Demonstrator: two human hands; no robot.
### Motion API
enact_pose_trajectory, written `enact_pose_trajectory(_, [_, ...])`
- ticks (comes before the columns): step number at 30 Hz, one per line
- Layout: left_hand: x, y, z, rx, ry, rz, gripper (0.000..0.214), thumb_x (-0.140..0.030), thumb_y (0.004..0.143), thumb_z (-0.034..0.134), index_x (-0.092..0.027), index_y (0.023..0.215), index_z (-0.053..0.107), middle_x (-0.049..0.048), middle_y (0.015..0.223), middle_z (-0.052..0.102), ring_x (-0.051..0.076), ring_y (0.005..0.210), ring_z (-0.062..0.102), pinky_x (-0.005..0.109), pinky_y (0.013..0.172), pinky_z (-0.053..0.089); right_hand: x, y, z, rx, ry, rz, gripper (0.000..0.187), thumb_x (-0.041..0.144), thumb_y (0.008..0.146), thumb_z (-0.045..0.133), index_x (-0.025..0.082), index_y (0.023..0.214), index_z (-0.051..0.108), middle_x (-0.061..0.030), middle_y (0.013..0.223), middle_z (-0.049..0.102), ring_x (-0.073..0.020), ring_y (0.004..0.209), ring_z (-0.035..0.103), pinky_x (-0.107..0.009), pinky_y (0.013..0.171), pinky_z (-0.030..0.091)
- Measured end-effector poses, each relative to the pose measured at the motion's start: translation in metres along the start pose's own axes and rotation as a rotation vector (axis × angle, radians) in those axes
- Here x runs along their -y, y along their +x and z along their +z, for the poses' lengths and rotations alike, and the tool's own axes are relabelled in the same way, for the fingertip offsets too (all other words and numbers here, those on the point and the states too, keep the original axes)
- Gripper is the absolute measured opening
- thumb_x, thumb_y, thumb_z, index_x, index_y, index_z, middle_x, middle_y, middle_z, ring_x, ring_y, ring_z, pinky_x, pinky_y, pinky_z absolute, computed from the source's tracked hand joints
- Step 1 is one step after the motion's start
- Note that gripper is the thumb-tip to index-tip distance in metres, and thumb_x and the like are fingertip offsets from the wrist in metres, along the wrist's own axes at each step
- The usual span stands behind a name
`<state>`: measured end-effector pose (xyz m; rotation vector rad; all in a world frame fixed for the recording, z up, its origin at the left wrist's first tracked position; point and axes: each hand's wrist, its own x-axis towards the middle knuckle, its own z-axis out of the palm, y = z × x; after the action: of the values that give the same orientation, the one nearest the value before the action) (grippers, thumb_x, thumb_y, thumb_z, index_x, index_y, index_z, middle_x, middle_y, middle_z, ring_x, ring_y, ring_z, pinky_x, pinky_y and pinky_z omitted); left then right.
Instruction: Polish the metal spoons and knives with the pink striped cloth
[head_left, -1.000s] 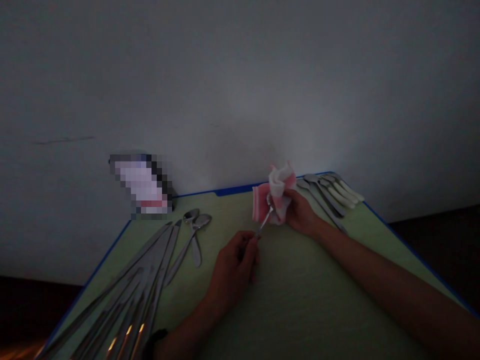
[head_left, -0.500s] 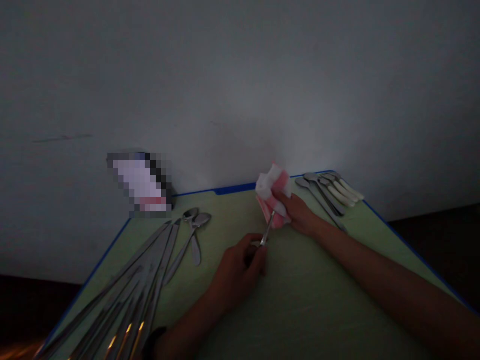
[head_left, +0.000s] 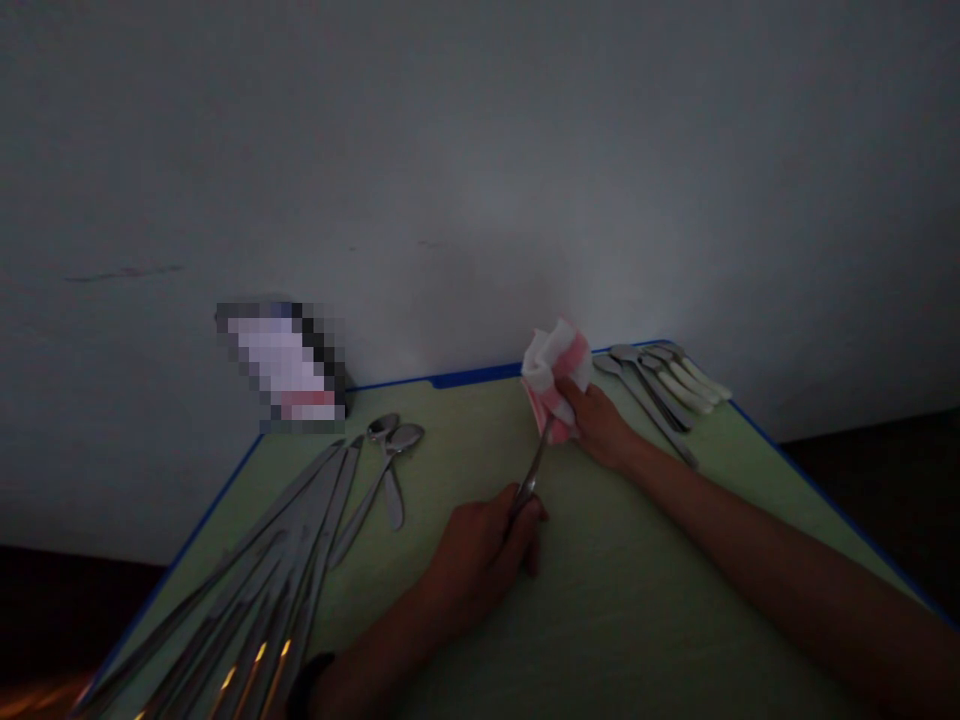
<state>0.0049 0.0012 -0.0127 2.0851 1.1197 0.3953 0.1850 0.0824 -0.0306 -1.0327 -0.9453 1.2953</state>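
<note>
My left hand [head_left: 484, 555] is closed round the handle of a metal spoon [head_left: 535, 468] in the middle of the green table [head_left: 615, 610]. The spoon slants up and to the right, and its bowl end is buried in a pink and white cloth [head_left: 553, 378]. My right hand [head_left: 600, 425] grips that bunched cloth around the spoon's end, just above the table. The scene is dim.
A fan of long metal cutlery [head_left: 277, 590] lies at the left front. Two spoons [head_left: 390, 462] rest beside it. Several spoons, some with white handles [head_left: 664, 385], lie at the back right. A blurred-out object [head_left: 283, 365] stands at the back left against the wall.
My left hand has drawn back toward me and slightly right, pulling more of the spoon's handle out of the cloth. My right hand has turned and re-bunched the cloth around the spoon's end.
</note>
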Motion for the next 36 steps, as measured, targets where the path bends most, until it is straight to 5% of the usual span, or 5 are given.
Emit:
enact_pose_trajectory(5, [0.0007, -0.0005, -0.0008, 0.019, 0.039, 0.024, 0.031, -0.033, 0.094, 0.03, -0.018, 0.08, 0.052, -0.0042, 0.06, 0.06, 0.012, 0.059, 0.057, 0.023, 0.065, 0.039, -0.0042, 0.0022, -0.0032, 0.068, -0.256, -0.086, 0.039, 0.051, 0.071, 0.056, 0.014, 0.08, 0.061, -0.0029, 0.071, 0.062, -0.0108, 0.058, 0.05, -0.023, 0.056, 0.039])
enact_pose_trajectory(10, [0.0003, -0.0016, -0.0021, 0.023, 0.082, 0.052, 0.035, -0.034, 0.093, 0.031, -0.018, 0.069, 0.051, -0.0034, 0.061, 0.057, 0.011, 0.058, 0.055, 0.022, 0.06, 0.037, -0.0007, 0.0003, -0.0001, 0.095, -0.22, -0.073, 0.039, 0.051, 0.07, 0.058, 0.014, 0.082, 0.061, -0.0025, 0.072, 0.061, -0.0099, 0.057, 0.049, -0.023, 0.055, 0.039])
enact_pose_trajectory(36, [-0.0014, 0.0001, -0.0026, 0.062, 0.225, 0.083, 0.027, -0.041, 0.086, 0.043, -0.019, 0.077, 0.056, -0.0025, 0.064, 0.057, 0.011, 0.056, 0.05, 0.02, 0.053, 0.034, 0.0033, -0.0039, 0.0012, 0.167, -0.235, -0.061, 0.038, 0.051, 0.071, 0.057, 0.014, 0.079, 0.06, -0.0017, 0.066, 0.058, -0.0093, 0.052, 0.047, -0.022, 0.047, 0.038])
